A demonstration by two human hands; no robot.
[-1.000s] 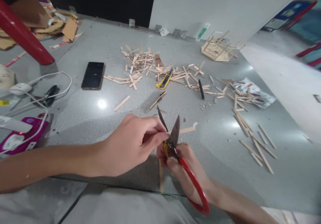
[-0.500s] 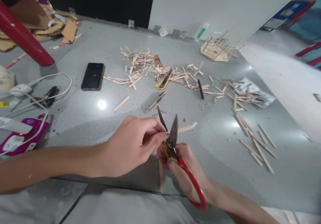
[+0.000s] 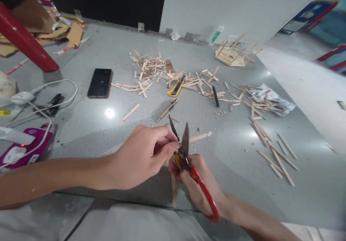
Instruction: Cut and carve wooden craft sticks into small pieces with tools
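Observation:
My left hand [image 3: 146,154] is closed in a pinch, its thumb and fingertips at a thin wooden stick held between the scissor blades. The fingers cover most of that end. On the far side of the blades, a length of flat wooden stick [image 3: 198,138] shows, with a small whitish bit [image 3: 209,134] at its tip. My right hand [image 3: 198,183] grips the scissors [image 3: 185,143], which have red and yellow handles; the blades point away from me and stand partly apart. Below the hands, another wooden stick [image 3: 173,190] lies near the table's front edge.
Beyond the hands lie a gold-and-black pen [image 3: 169,108], a yellow box cutter [image 3: 176,86], a black pen [image 3: 215,96] and heaps of wooden sticks [image 3: 151,66]. A phone [image 3: 99,83] and a purple power strip [image 3: 29,145] are leftward. A wooden stick frame [image 3: 234,53] stands back right.
The scissor blades have drawn closer together, and the red handle has swung slightly inward. The stick beyond the blades shows a little shorter. My left hand has hardly moved.

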